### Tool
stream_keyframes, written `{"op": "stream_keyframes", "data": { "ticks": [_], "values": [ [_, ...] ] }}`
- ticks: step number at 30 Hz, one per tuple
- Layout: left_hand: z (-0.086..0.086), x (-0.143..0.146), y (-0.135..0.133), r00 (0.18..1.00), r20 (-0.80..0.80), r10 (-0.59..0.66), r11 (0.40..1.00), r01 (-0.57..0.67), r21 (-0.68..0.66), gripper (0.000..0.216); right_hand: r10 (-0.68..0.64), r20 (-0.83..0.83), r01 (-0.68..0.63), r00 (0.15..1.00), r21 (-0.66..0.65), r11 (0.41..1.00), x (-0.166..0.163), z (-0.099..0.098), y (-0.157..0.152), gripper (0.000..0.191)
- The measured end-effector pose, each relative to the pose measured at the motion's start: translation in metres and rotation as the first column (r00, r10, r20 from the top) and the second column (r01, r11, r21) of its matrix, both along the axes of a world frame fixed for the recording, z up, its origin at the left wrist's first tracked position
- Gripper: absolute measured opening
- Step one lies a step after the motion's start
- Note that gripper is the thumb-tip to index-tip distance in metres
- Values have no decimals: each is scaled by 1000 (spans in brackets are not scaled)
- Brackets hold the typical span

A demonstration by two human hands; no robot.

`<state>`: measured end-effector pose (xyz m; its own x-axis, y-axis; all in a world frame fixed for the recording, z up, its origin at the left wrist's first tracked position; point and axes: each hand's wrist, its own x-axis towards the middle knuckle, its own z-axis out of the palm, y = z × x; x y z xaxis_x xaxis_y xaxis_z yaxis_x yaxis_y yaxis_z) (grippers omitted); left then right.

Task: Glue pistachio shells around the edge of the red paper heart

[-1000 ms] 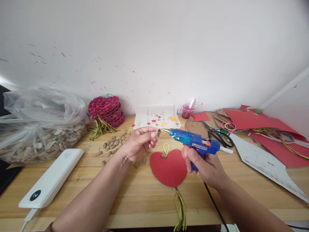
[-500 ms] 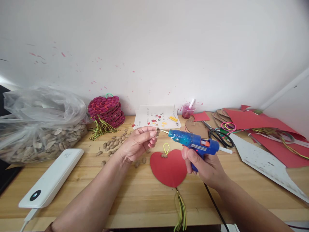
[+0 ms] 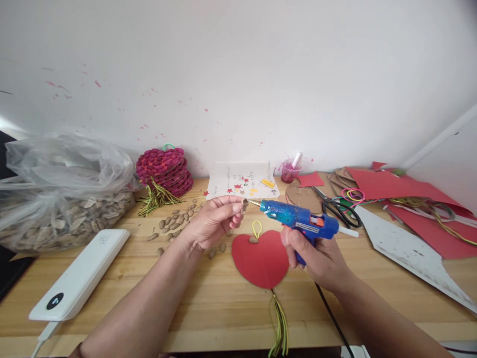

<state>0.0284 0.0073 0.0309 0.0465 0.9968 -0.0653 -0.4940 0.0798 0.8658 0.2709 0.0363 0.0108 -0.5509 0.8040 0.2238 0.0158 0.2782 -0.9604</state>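
Between the thumb and fingers of my left hand [image 3: 219, 219] is a brown peanut shell [image 3: 244, 205], held up over the table. My right hand [image 3: 313, 253] grips a blue hot glue gun [image 3: 298, 219], its metal nozzle pointing left and meeting or almost meeting the shell. Below the two hands lies a red paper heart [image 3: 261, 263] with a yellow cord loop at the top and a green-yellow tassel [image 3: 279, 323] at the bottom. One shell piece [image 3: 253, 240] sits on the heart near the loop. Several loose shells [image 3: 175, 220] lie left of it.
At left are a plastic bag of shells [image 3: 67, 209] and a white power bank [image 3: 80, 276]. Behind stand stacked magenta hearts [image 3: 164, 171], a paper sheet [image 3: 223, 176] and a small cup [image 3: 289, 171]. Scissors [image 3: 337, 206], red paper [image 3: 395, 186] and a white board [image 3: 406, 248] lie at right.
My left hand has shifted the shell very slightly right and down, closer along the nozzle tip. The glue gun and the heart have stayed in place.
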Motion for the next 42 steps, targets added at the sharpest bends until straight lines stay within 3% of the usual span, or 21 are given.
{"op": "stream_keyframes", "data": {
  "ticks": [18,25,29,33,35,38,42],
  "values": [
    [0,0,0,1000,6,11,1000,-11,6,39,4,23,-5,1000,11,1000,1,3,-1,37],
    [-1,1,0,1000,-6,19,1000,-19,-11,36,-67,45,63,997,77,995,-2,3,-2,36],
    [-1,0,0,1000,-16,14,1000,-14,3,37,-122,-34,125,992,78,989,-4,2,0,32],
    [-2,1,0,998,-51,39,999,-40,-27,34,-146,-111,145,983,-21,989,-8,11,1,39],
    [-4,1,-1,992,-118,50,998,-55,-38,35,-171,-106,157,979,-133,979,-11,16,3,45],
    [-7,5,-2,956,-290,36,999,-42,-14,31,-225,-149,179,963,-270,946,-15,17,8,52],
    [-10,14,-2,845,-535,-11,1000,-5,-29,23,-269,-111,212,957,-366,906,-19,10,16,51]
  ]
}}
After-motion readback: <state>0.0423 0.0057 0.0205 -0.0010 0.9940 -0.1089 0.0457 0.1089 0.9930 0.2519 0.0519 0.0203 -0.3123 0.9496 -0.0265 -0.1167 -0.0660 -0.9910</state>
